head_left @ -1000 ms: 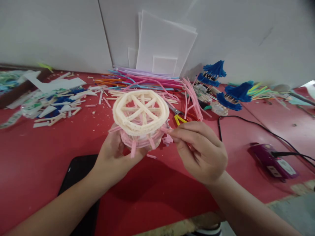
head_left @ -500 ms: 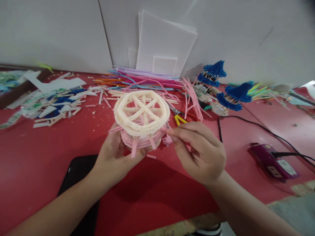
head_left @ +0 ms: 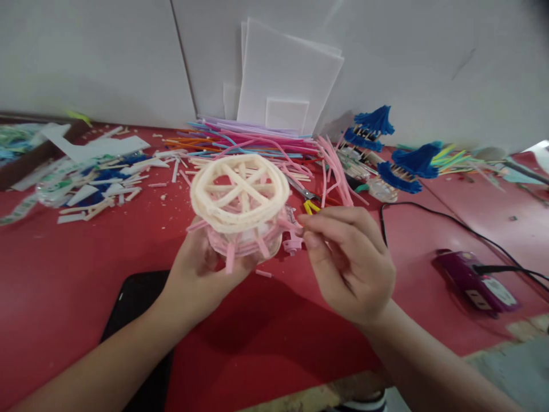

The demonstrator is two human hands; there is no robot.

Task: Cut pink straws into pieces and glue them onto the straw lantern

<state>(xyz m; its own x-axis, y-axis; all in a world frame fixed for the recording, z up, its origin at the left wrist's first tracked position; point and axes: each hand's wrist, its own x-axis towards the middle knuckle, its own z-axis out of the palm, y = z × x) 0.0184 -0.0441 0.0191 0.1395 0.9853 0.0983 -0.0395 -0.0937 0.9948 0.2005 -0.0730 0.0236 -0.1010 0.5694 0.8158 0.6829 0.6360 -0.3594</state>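
My left hand (head_left: 206,260) is wrapped around the lower part of a small wheel-shaped craft piece, holding it above the table. Its top is a cream pipe-cleaner ring (head_left: 240,223) with crossing spokes. Under the ring sits a clear, rounded base with a pink pipe-cleaner band, and pink stubs (head_left: 230,258) stick outward from it. My right hand (head_left: 349,260) is beside the piece with curled fingers. Its index finger and thumb are slightly apart at the end of a right-hand pink stub (head_left: 290,225). The underside of the piece is hidden by my left palm.
Yellow-handled pliers (head_left: 311,206) lie behind my right hand. Colourful pipe cleaners (head_left: 257,140) and pink ones (head_left: 337,171) line the back. Blue-roofed models (head_left: 412,163) stand right, near a purple power strip (head_left: 480,283) with a cord. Scraps (head_left: 103,183) and a black phone-like slab (head_left: 139,309) are left.
The craft piece has shifted slightly left and tilted a little in my left hand. My right fingers have slid off the pink stub toward its tip, a little to the right.
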